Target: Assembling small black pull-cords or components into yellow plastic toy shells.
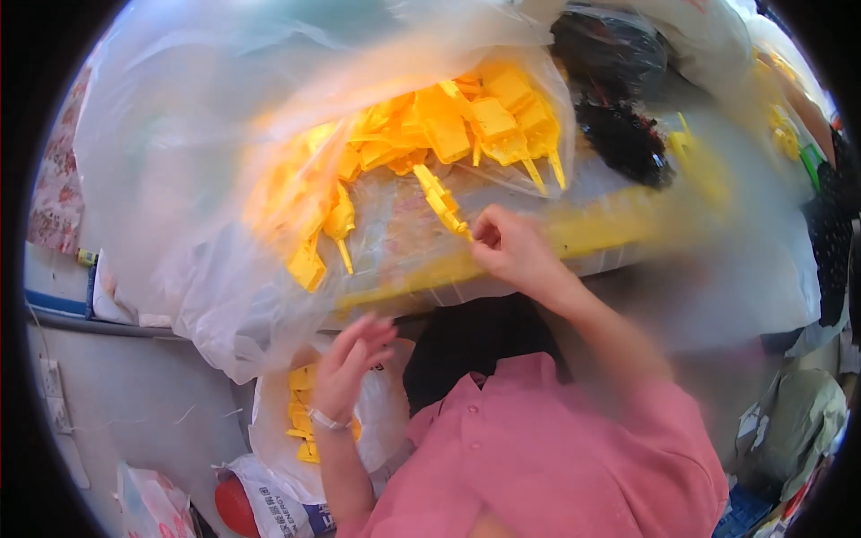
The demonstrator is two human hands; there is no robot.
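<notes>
My right hand [513, 249] is closed in a pinch at the near tip of a slim yellow plastic part [439, 199]. The far end of that part lies by a heap of similar yellow plastic parts [439, 121], which spills from a big clear plastic bag [188, 170] on the table. Lower and to the left is my left hand [350, 354], its fingers loosely spread and slightly blurred, with nothing in them. Below it stands a white bag [269, 412] holding more yellow parts [302, 412], partly hidden by my left forearm.
Yellow tape [592, 231] runs along the table's near edge. A bundle of black, shiny strands [623, 143] lies at the back right, beside a dark plastic bag [610, 45]. At the far right, another person's arm [807, 112] shows. Bags and a red round object [235, 507] are low on the left.
</notes>
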